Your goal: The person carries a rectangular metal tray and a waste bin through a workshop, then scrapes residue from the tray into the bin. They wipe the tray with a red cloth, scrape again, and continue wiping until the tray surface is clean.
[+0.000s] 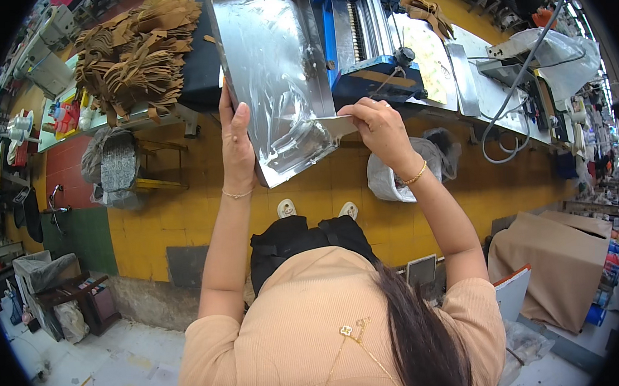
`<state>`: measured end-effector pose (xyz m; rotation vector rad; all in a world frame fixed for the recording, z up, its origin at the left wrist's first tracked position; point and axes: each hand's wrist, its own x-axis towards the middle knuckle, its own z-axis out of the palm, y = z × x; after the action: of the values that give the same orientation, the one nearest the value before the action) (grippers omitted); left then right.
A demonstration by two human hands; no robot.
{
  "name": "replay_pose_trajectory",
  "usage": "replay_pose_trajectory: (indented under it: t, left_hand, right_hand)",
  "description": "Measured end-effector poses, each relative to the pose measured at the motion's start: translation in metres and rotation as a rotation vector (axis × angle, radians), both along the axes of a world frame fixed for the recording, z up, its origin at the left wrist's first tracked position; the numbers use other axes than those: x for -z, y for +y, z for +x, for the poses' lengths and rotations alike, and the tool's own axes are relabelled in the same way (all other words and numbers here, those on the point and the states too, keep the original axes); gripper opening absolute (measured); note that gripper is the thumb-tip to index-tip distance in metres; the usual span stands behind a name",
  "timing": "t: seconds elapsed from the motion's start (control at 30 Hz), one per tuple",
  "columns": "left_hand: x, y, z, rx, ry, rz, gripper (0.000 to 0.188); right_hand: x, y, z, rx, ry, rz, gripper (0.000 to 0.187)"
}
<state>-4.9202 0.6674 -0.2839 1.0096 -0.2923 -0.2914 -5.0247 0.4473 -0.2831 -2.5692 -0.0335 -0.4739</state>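
Observation:
A long, shallow metal tray (pixel 314 49) is tilted in front of me, with white, glue-like paste (pixel 284 134) smeared across its inside. My left hand (pixel 237 144) grips the tray's left wall, thumb along the side and the other fingers partly hidden behind it. At the tray's lower right, my right hand (pixel 383 132) pinches a thin, flat, pale scraper (pixel 338 125) between thumb and fingers. The scraper's far end reaches over the tray wall to the paste. Whether it touches the paste, I cannot tell.
A blue roller machine (pixel 370 38) stands on the bench beyond the tray. Stacked brown strips (pixel 138 58) lie on the left, and a grey cable (pixel 508 107) loops at right. Below my right forearm is a white bag-lined bin (pixel 392 176). A stool (pixel 119 160) stands left.

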Motion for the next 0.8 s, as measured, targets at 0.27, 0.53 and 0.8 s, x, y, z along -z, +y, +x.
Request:
replay_pose_trajectory:
  t: [0.27, 0.53, 0.8]
  left_hand:
    - [0.004, -0.003, -0.005, -0.054, -0.02, -0.002, 0.061]
    - [0.013, -0.004, -0.009, -0.071, -0.088, 0.076, 0.062]
    - [0.02, -0.003, -0.007, -0.095, -0.039, 0.089, 0.071]
  right_hand:
    - [0.018, 0.033, -0.014, 0.098, 0.042, 0.345, 0.02]
    - [0.015, 0.069, -0.017, 0.084, 0.041, 0.519, 0.021]
    - [0.005, 0.086, -0.013, 0.04, 0.046, 0.533, 0.024]
